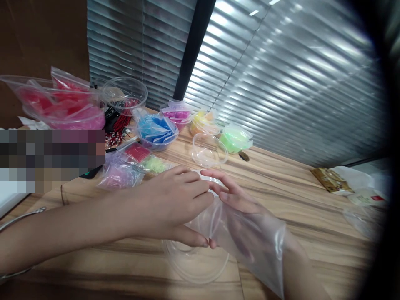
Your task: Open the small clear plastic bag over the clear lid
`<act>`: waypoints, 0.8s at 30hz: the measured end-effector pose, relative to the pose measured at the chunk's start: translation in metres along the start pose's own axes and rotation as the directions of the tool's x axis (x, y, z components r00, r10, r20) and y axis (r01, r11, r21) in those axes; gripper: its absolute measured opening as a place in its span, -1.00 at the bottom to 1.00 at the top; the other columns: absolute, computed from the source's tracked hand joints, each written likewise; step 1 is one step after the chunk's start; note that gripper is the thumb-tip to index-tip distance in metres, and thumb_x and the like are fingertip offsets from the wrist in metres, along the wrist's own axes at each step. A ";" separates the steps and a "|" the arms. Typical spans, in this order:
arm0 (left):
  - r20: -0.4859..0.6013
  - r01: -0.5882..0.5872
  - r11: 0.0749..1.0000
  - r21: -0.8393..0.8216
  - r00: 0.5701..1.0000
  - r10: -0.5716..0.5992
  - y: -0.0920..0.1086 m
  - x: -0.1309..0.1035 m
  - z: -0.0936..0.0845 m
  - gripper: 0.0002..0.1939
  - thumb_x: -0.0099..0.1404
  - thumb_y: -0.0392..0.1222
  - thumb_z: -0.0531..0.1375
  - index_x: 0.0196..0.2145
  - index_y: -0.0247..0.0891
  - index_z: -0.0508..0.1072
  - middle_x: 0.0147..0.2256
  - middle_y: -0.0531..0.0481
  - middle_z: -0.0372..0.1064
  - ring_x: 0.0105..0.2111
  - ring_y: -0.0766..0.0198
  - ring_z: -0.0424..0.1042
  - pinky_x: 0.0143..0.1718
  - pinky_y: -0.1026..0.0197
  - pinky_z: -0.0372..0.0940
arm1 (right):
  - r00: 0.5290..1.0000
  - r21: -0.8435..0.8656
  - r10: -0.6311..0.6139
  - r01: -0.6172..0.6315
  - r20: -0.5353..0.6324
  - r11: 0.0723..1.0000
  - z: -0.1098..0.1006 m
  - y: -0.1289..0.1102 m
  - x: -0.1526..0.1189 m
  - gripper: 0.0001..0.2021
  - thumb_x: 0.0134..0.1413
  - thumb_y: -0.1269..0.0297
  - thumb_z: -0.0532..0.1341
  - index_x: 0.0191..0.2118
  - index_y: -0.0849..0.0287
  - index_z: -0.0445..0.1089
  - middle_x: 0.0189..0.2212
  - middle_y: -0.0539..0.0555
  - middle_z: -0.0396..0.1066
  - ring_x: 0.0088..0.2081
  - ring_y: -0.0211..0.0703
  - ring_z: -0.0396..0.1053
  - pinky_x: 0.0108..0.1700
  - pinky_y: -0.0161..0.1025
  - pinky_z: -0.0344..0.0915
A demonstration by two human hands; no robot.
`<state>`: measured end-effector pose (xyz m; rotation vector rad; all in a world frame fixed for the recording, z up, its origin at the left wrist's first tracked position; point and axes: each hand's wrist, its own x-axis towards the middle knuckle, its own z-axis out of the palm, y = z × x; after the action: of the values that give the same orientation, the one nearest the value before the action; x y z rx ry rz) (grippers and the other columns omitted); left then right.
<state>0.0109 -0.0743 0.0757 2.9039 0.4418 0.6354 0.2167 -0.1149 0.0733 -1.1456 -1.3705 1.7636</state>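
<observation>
Centre of frame, low: our left hand [175,204] pinches the mouth edge of a clear plastic bag [250,246], thumb and fingers closed on it. Our right hand [237,208] sits inside the bag, fingers fairly straight, holding nothing that we can make out. The bag's long axis runs from the pinch toward lower right, along the right forearm. Below both lies a clear bowl [196,262], probably empty; blur. The empty cup [209,150] stands beyond, upper centre.
</observation>
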 end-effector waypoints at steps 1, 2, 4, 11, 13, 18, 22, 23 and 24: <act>0.003 0.002 1.000 0.004 1.000 -0.002 0.000 0.000 0.000 -0.54 0.24 0.20 0.15 -0.26 -0.32 0.41 -0.18 -0.13 0.47 -0.11 0.08 0.36 -0.08 0.11 0.16 | 1.000 0.034 0.024 -0.024 -0.005 0.999 0.002 -0.003 -0.001 -0.60 0.22 0.21 0.08 0.17 -0.05 0.12 0.14 0.15 0.24 -0.15 -0.13 0.47 -0.21 -0.20 0.46; 0.006 0.004 1.000 0.007 1.000 -0.005 0.000 0.000 0.000 -0.54 0.24 0.19 0.15 -0.25 -0.32 0.41 -0.17 -0.12 0.47 -0.11 0.09 0.36 -0.07 0.11 0.16 | 0.999 0.077 0.039 -0.039 -0.009 0.996 0.003 -0.005 -0.002 -0.61 0.21 0.21 0.11 0.15 -0.06 0.14 0.14 0.14 0.24 -0.19 -0.15 0.48 -0.24 -0.22 0.46; 0.012 0.009 1.000 0.003 1.000 -0.009 -0.001 -0.001 0.000 -0.55 0.23 0.18 0.17 -0.24 -0.32 0.41 -0.15 -0.11 0.46 -0.09 0.09 0.35 -0.06 0.12 0.17 | 0.998 0.164 0.068 -0.067 0.001 0.984 0.004 -0.008 -0.003 -0.61 0.19 0.21 0.14 0.13 -0.09 0.16 0.17 0.12 0.20 -0.29 -0.21 0.48 -0.34 -0.28 0.46; 0.014 0.004 1.000 -0.004 1.000 -0.003 -0.001 -0.001 -0.001 -0.54 0.20 0.17 0.21 -0.20 -0.32 0.42 -0.12 -0.12 0.45 -0.09 0.10 0.36 -0.04 0.10 0.18 | 0.991 0.298 0.111 -0.128 0.072 0.946 0.002 -0.007 -0.006 -0.57 0.21 0.24 0.15 0.16 -0.19 0.12 0.21 0.08 0.12 -0.44 -0.30 0.46 -0.60 -0.37 0.39; 0.019 -0.002 1.000 0.006 1.000 0.002 0.000 0.000 -0.001 -0.55 0.19 0.17 0.20 -0.23 -0.32 0.43 -0.14 -0.12 0.46 -0.11 0.11 0.37 -0.05 0.10 0.18 | 0.993 0.307 0.096 -0.111 0.063 0.945 0.002 -0.005 -0.005 -0.57 0.20 0.28 0.17 0.15 -0.17 0.14 0.19 0.09 0.15 -0.43 -0.31 0.46 -0.59 -0.41 0.39; 0.003 -0.017 0.999 0.042 1.000 0.017 0.001 0.000 0.002 -0.56 0.21 0.17 0.19 -0.27 -0.32 0.42 -0.17 -0.13 0.47 -0.13 0.08 0.39 -0.08 0.09 0.19 | 0.999 0.288 0.027 -0.033 0.026 0.957 0.003 0.000 -0.001 -0.57 0.16 0.34 0.22 0.12 -0.13 0.18 0.17 0.09 0.19 -0.39 -0.35 0.47 -0.57 -0.48 0.38; -0.003 -0.020 0.999 0.031 1.000 0.020 -0.001 -0.001 0.005 -0.58 0.19 0.16 0.22 -0.29 -0.30 0.40 -0.18 -0.11 0.48 -0.12 0.08 0.39 -0.10 0.09 0.20 | 1.000 0.284 -0.009 0.005 0.015 0.959 0.002 0.004 -0.001 -0.56 0.15 0.37 0.23 0.11 -0.13 0.20 0.18 0.08 0.19 -0.45 -0.40 0.47 -0.61 -0.51 0.37; -0.002 -0.018 1.000 0.026 1.000 0.018 -0.001 0.000 0.006 -0.58 0.18 0.17 0.22 -0.29 -0.30 0.40 -0.17 -0.11 0.47 -0.10 0.07 0.39 -0.09 0.09 0.20 | 1.000 0.280 -0.005 0.002 0.013 0.960 0.002 0.004 -0.002 -0.55 0.15 0.38 0.23 0.11 -0.13 0.20 0.19 0.09 0.18 -0.47 -0.40 0.46 -0.63 -0.51 0.36; 0.000 -0.015 1.000 0.021 1.000 0.015 -0.001 0.000 0.006 -0.57 0.18 0.17 0.22 -0.28 -0.30 0.39 -0.17 -0.11 0.47 -0.09 0.07 0.39 -0.08 0.08 0.19 | 1.000 0.276 0.001 -0.004 0.011 0.961 0.001 0.004 -0.002 -0.55 0.14 0.39 0.24 0.11 -0.13 0.20 0.20 0.09 0.17 -0.51 -0.41 0.46 -0.66 -0.50 0.35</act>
<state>0.0130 -0.0739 0.0698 2.9295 0.4295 0.6376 0.2168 -0.1182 0.0704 -0.9868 -1.0857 1.8943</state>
